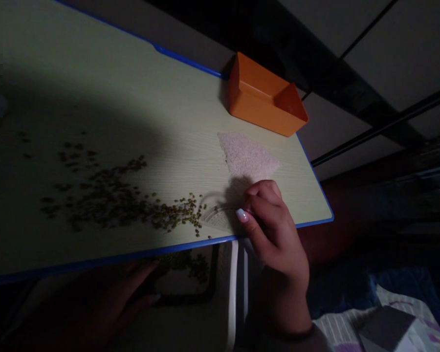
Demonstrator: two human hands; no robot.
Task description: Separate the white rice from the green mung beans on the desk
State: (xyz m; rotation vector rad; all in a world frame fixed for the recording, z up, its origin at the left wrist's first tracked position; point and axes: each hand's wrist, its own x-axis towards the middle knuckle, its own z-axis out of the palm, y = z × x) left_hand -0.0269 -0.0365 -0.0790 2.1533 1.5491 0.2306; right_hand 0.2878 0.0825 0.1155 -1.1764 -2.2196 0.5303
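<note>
My right hand (275, 227) is over the tabletop near its front edge, thumb and fingers pinched on a clear curved plastic piece (220, 217) with fine markings. Small green beans (176, 212), probably mung beans, lie loose beside the plastic piece and trail away to the left. Behind my knuckles is a flat heap of whitish grains (247, 154), like rice. Below the table edge, in deep shadow, my left hand (132, 288) grips the side of a dark-rimmed container (213, 271) with green beans in it. Part of its grip is hidden in the dark.
An orange open box (264, 112) stands at the table's far right corner. The pale table (183, 122) has a raised blue edge. A white rim (233, 293) shows below the table, and striped cloth (341, 322) with a grey box lies at the lower right.
</note>
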